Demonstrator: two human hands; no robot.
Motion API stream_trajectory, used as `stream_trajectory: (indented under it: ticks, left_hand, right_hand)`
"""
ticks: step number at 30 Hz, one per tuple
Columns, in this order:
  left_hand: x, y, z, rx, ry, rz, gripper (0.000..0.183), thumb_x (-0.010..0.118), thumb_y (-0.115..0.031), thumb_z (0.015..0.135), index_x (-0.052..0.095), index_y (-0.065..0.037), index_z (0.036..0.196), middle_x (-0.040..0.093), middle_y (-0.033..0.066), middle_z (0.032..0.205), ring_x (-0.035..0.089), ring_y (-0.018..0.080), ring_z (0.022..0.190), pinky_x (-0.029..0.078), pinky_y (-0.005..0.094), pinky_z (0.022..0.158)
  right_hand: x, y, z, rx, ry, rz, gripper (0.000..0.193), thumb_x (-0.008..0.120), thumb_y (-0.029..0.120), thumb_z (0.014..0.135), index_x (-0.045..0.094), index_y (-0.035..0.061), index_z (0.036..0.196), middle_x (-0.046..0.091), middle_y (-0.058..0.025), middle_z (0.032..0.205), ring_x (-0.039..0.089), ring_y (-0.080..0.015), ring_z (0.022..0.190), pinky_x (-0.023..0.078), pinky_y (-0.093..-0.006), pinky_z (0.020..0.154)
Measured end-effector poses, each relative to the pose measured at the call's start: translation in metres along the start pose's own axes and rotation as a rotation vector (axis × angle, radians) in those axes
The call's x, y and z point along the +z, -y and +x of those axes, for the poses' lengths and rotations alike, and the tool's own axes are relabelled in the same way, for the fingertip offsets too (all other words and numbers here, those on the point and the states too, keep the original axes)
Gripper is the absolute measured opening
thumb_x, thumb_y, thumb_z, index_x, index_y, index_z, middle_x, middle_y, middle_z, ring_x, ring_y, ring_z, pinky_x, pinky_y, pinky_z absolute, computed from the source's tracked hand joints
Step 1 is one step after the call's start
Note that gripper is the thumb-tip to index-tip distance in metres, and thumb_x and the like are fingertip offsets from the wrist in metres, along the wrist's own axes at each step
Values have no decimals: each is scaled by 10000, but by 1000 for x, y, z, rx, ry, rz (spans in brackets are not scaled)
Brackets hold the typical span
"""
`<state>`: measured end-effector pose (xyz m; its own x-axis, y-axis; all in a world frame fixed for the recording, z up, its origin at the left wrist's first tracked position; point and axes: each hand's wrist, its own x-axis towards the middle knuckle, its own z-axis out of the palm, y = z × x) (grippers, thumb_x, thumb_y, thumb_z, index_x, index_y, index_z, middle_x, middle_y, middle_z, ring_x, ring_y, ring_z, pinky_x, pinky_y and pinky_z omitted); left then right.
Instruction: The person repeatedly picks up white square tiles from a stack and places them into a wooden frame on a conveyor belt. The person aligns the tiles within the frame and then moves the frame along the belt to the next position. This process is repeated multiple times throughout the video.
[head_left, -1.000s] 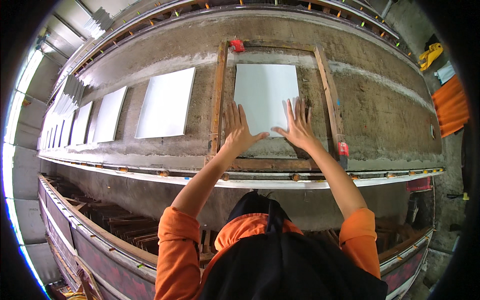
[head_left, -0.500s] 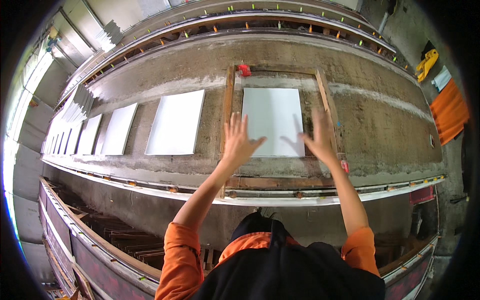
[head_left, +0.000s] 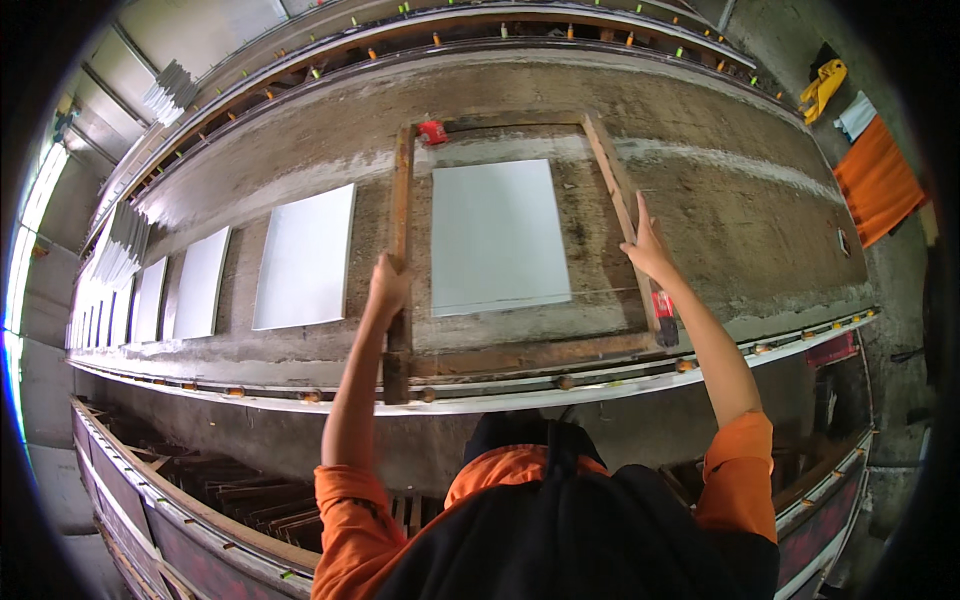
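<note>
A wooden frame [head_left: 403, 190] lies on the long brown table around a flat white rectangular sheet [head_left: 497, 240]. My left hand [head_left: 388, 287] is closed round the frame's left rail. On the right rail, my right hand [head_left: 652, 252] has its thumb on the inner side and its fairly straight fingers along the outer side. A red piece [head_left: 432, 132] sits at the far left corner of the frame, and a red and black piece [head_left: 664, 318] is near its lower right corner. A thin line crosses the sheet close to its near edge.
More white sheets [head_left: 305, 255] lie in a row to the left along the table [head_left: 740, 240]. A rail with orange stops [head_left: 685, 366] runs along its near edge. Orange cloth [head_left: 880, 180] and yellow cloth [head_left: 824, 90] hang at the far right. Another table [head_left: 200, 500] stands behind me.
Both hands were spread above the sheet. They have moved apart, the left onto the left rail and the right onto the right rail. The view has shifted too.
</note>
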<state>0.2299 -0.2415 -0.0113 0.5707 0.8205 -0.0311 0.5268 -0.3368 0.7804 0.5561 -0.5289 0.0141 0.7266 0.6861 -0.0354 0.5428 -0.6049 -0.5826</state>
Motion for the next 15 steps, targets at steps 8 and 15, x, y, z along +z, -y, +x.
stream_trajectory:
  ticks: [8,15]
  left_hand:
    - [23,-117,-6,-53,-17,-35,415,650,-157,722,478,82,1016,584,225,910,573,288,861,439,373,750]
    - [152,-222,-39,60,-8,-85,434,627,-148,741,472,68,1085,581,171,896,565,239,835,439,357,738]
  right_hand:
    - [-95,-39,45,113,92,52,1022,694,84,726,-38,197,1429,163,-255,1434,189,-372,1328,235,-422,1065]
    - [-176,-199,39,-27,-90,38,928,668,112,750,39,139,1431,275,-270,1373,295,-395,1269,304,-448,1032]
